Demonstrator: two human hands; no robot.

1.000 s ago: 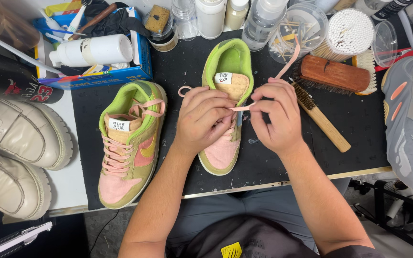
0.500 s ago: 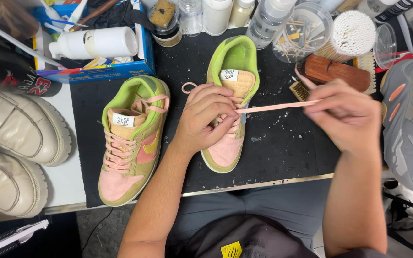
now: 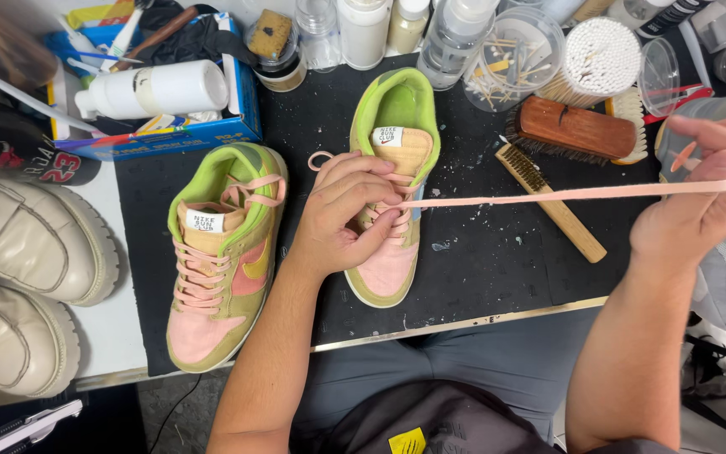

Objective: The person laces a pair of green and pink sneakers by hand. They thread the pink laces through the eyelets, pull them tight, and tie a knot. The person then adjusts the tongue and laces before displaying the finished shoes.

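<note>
Lace [image 3: 548,197], pink, stretches taut from the right shoe [image 3: 390,189] at mat [image 3: 481,261] centre to the right hand [image 3: 699,202], whose fingers pinch its end at far right. Left hand [image 3: 346,214] presses closed on the shoe's eyelets, beside the laced left shoe [image 3: 220,261].

Counted on the bench: two pink-and-green sneakers, one at centre [image 3: 392,185], one left of centre [image 3: 220,261]; two cream shoes [image 3: 31,240] at left edge; two brushes upper right, one wooden-backed [image 3: 577,128], one long-handled [image 3: 552,202]; two hands, left [image 3: 346,214], right [image 3: 703,197]; one pink lace [image 3: 548,196]
</note>
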